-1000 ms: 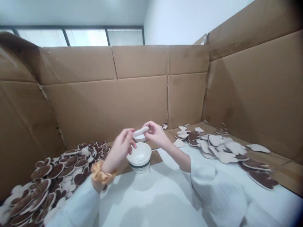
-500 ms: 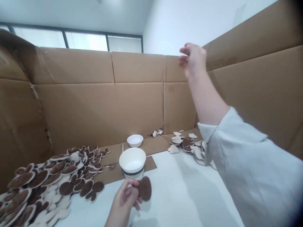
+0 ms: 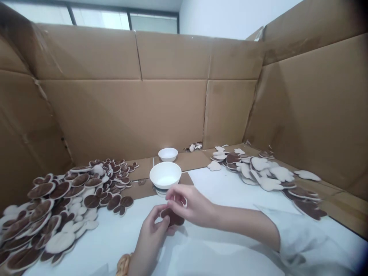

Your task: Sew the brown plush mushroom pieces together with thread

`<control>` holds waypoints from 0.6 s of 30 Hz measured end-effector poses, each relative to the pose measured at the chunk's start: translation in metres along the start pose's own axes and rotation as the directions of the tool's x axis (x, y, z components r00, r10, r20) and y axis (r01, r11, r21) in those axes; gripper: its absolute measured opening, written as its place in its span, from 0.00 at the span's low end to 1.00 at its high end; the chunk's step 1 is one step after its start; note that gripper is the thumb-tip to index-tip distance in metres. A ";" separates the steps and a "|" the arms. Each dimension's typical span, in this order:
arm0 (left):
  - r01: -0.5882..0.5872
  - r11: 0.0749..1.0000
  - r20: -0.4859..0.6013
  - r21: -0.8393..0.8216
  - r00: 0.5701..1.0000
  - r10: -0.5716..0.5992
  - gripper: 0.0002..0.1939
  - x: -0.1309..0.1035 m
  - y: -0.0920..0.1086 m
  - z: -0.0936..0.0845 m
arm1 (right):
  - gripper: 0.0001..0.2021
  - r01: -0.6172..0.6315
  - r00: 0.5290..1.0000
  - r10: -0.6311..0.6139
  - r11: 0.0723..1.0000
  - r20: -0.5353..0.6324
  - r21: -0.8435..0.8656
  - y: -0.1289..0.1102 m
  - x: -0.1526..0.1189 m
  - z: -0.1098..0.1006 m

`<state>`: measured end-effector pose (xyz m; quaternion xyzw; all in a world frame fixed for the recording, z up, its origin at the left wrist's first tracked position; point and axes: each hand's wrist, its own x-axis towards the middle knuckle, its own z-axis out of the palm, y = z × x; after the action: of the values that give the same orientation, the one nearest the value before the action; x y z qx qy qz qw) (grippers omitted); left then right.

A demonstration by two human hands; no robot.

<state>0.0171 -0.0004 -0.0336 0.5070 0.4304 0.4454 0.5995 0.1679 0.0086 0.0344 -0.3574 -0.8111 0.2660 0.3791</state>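
Observation:
My left hand (image 3: 155,226) is closed on a brown fabric piece with pale edging (image 3: 174,217), low in front of the bowls. Over its upper edge, my right hand (image 3: 194,203) is pinched, with fingertips close to the piece. Whatever those fingertips hold is too small to make out. Just beyond the hands stands a white bowl (image 3: 166,175) on top of something banded, partly hidden by my right hand. A smaller white bowl (image 3: 168,154) sits behind it.
A large heap of brown and cream fabric pieces (image 3: 60,191) spreads along the left. Another pile (image 3: 260,168) lies at the right. Cardboard walls (image 3: 129,115) enclose the white work surface (image 3: 201,180). A small cluster of scraps (image 3: 195,147) rests by the back wall.
My right hand has come down from high at the upper right to the brown piece. My left hand still holds that piece. The view has tilted downward.

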 end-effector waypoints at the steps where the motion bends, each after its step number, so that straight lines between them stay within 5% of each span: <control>1: -0.010 1.000 0.014 0.016 1.000 0.010 0.16 0.001 -0.001 -0.001 | 0.02 -0.015 0.999 0.016 0.999 0.035 -0.030 0.008 -0.009 0.010; 11: -0.053 0.959 -0.028 0.279 0.998 0.064 0.17 0.011 -0.014 -0.017 | 0.07 -0.136 0.989 0.138 0.990 0.046 -0.047 0.054 -0.030 0.038; 18: -0.188 0.731 0.000 0.656 0.968 0.249 0.14 0.014 -0.008 -0.023 | 0.08 -0.061 0.996 0.064 0.996 0.065 -0.061 0.064 -0.032 0.046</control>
<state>-0.0012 0.0179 -0.0448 0.7104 0.5212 0.3573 0.3098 0.1701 0.0150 -0.0505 -0.3846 -0.8191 0.2654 0.3327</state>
